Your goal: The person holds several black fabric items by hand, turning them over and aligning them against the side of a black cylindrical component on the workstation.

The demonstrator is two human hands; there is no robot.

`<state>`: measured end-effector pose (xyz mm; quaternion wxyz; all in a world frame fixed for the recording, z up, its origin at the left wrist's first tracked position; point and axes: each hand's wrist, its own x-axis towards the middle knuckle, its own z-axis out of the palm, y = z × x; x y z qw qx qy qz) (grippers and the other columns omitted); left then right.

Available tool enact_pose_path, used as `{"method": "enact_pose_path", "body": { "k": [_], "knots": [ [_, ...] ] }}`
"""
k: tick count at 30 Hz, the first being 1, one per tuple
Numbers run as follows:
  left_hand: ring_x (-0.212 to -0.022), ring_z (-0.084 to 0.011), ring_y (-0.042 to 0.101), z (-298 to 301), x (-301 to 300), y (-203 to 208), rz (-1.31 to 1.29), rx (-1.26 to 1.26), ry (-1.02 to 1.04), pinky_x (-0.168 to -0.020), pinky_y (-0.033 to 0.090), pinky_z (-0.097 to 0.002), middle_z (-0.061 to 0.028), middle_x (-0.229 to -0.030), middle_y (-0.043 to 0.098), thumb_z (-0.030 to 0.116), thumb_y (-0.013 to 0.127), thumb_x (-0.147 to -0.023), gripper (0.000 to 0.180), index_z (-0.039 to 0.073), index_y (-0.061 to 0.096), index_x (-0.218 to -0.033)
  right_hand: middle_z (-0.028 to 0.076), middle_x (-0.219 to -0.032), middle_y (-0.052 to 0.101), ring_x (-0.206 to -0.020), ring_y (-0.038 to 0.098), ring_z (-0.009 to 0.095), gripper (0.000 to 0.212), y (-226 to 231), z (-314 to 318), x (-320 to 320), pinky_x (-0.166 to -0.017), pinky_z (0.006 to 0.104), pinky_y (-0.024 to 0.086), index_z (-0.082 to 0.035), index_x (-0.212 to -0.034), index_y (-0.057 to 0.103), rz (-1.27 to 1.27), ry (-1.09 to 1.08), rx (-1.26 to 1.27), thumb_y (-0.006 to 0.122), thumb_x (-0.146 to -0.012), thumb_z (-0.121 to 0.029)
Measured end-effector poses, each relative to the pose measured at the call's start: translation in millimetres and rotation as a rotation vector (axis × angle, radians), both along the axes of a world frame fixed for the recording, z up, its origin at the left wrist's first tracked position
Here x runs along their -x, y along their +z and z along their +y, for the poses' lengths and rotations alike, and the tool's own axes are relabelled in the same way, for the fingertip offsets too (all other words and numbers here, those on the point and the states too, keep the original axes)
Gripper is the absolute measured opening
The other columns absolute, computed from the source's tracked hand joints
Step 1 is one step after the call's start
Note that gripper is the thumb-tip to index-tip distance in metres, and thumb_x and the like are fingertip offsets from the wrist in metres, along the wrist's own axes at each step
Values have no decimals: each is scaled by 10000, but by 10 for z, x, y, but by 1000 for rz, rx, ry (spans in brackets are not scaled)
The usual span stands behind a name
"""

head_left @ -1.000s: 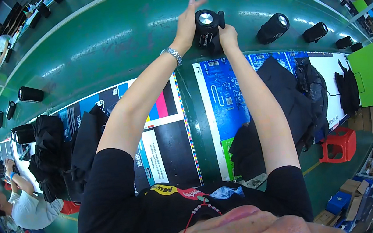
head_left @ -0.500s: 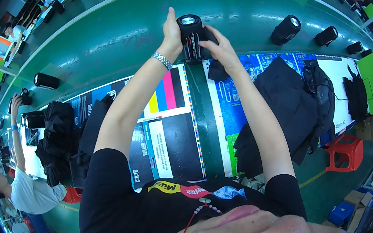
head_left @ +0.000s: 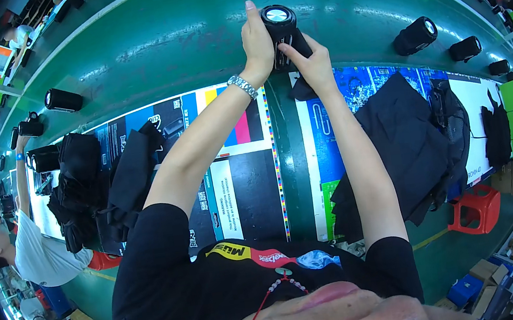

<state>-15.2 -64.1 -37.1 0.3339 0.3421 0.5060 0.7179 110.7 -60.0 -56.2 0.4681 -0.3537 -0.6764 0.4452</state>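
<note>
A black cylindrical speaker [head_left: 279, 22] with a shiny silver round end stands over the green bench, held between my two hands. My left hand [head_left: 257, 44] lies along its left side, the tip of one digit pointing up past its top. From the right, my right hand [head_left: 315, 67] grips it, thumb across its front and the other fingers partly hidden behind. A small black cloth piece [head_left: 303, 89] lies just below my right hand. Nearer me on the right is a heap of black cloth bags [head_left: 396, 141].
More black speakers rest on the green bench [head_left: 189, 46], one at left [head_left: 63, 100] and several at right [head_left: 415, 35]. Printed sheets [head_left: 243, 181] cover the near side. Dark cloth bags [head_left: 80, 176] pile up at left, beside a co-worker [head_left: 41, 246]. A red stool [head_left: 476, 210] stands at right.
The view has shifted a little, and the speaker sits farther right and slightly farther away. My right thumb now crosses higher on its front, covering more of it.
</note>
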Motion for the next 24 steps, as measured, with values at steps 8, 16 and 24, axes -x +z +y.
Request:
{"method": "enact_pose_path", "body": {
  "k": [8, 16, 24],
  "knots": [
    [-705, -234, 666, 237, 233, -271, -320, 41, -391, -702, 552, -344, -166, -799, 674, 589, 166, -952, 741, 9, 626, -996, 83, -791, 694, -742, 630, 96, 420, 27, 117, 32, -670, 252, 487, 19, -958, 693, -132, 48, 261, 733, -792, -364],
    [-667, -202, 626, 262, 58, -409, -50, 31, -25, -698, 492, -349, -128, -697, 652, 510, 218, -982, 725, -27, 665, -789, 79, -746, 668, -679, 597, 121, 417, -70, 133, -21, -629, 282, 468, 0, -936, 685, -223, 36, 143, 679, -835, -405],
    [-781, -281, 660, -33, 197, -25, -835, -115, -295, -662, 563, -436, -205, -850, 651, 620, 185, -931, 706, 38, 572, -1035, 189, -945, 647, -870, 639, 259, 643, -175, -366, 137, -673, 343, 506, 69, -1163, 516, -146, -369, -16, 707, -810, -433]
  ]
}}
